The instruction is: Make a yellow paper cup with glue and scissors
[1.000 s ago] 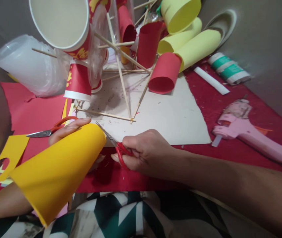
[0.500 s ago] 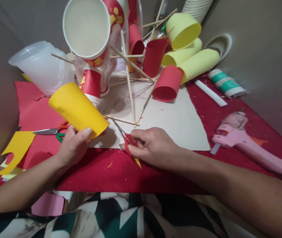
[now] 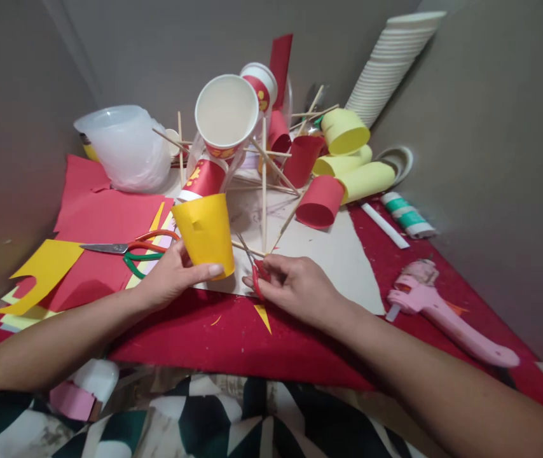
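Observation:
My left hand point(image 3: 176, 273) is closed around the lower part of a yellow paper cup point(image 3: 206, 232), thumb across its front near the bottom edge. The cup stands nearly upright, wider at the top, with a small dent or flap on its side. Red-handled small scissors point(image 3: 257, 278) are in my right hand point(image 3: 300, 286), their blades pointing up and left, just right of the cup and apart from it. Beneath my right hand a pointed yellow paper scrap point(image 3: 264, 317) lies on the red cloth point(image 3: 180, 343).
Larger scissors point(image 3: 109, 248) lie on red paper at left, near a cut yellow sheet point(image 3: 47, 267). Wooden sticks point(image 3: 264, 184), red-and-white cups point(image 3: 226, 111) and paper tubes point(image 3: 320, 202) fill the back. A pink glue gun point(image 3: 453, 318) lies right; stacked white cups point(image 3: 395, 63) lean behind.
The yellow cup has been turned from tilted to nearly upright and moved right with my left hand. The view has shifted back. My right hand still holds the scissors.

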`<action>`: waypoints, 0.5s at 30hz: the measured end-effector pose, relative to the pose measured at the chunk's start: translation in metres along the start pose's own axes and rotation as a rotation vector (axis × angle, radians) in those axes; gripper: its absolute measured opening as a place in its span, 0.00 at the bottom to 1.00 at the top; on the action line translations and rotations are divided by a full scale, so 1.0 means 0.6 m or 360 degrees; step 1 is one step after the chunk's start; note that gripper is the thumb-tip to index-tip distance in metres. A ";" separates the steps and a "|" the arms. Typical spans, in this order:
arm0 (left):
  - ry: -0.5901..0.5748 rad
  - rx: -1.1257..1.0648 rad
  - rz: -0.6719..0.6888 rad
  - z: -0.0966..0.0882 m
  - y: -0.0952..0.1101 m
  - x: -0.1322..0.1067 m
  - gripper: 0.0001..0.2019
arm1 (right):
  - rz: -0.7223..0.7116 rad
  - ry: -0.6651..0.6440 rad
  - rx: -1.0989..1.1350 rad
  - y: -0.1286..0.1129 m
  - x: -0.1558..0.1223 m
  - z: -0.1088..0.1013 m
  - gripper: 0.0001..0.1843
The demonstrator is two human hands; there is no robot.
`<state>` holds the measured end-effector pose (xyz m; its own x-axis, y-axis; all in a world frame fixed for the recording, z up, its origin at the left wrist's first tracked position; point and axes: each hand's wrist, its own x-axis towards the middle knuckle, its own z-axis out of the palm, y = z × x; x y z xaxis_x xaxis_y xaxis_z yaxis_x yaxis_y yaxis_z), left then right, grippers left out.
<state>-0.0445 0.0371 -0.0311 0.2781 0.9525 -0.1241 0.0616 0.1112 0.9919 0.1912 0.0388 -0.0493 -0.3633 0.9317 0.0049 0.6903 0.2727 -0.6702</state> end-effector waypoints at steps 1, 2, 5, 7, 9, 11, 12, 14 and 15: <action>0.0001 0.0031 -0.0021 0.001 0.001 -0.001 0.28 | 0.0010 0.0000 -0.0063 -0.001 0.001 -0.002 0.16; -0.0005 0.0052 -0.0035 0.001 0.002 -0.001 0.29 | 0.0022 -0.0002 -0.0133 -0.002 0.002 -0.004 0.16; 0.0024 0.0118 -0.0006 0.002 0.003 -0.003 0.30 | 0.0050 0.0000 -0.0308 -0.004 0.006 -0.008 0.15; 0.0086 0.0179 0.0032 0.001 0.004 -0.002 0.30 | 0.0057 0.0015 -0.0370 -0.005 0.008 -0.010 0.14; 0.0120 0.0225 0.0058 0.001 0.003 0.000 0.30 | 0.0065 0.0026 -0.0412 -0.005 0.009 -0.010 0.14; 0.0108 0.0239 0.0071 0.001 0.003 0.002 0.30 | 0.0071 0.0035 -0.0453 -0.005 0.009 -0.010 0.14; 0.0102 0.0242 0.0078 0.001 0.003 0.002 0.30 | 0.0072 0.0037 -0.0476 -0.006 0.008 -0.010 0.14; 0.0098 0.0248 0.0088 0.001 0.003 0.003 0.30 | 0.0076 0.0035 -0.0521 -0.008 0.007 -0.011 0.15; 0.0100 0.0249 0.0090 0.001 0.003 0.003 0.31 | 0.0080 0.0034 -0.0542 -0.009 0.007 -0.011 0.15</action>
<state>-0.0432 0.0386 -0.0294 0.2249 0.9724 -0.0615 0.1976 0.0163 0.9801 0.1902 0.0427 -0.0405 -0.3131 0.9497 -0.0041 0.8775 0.2876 -0.3838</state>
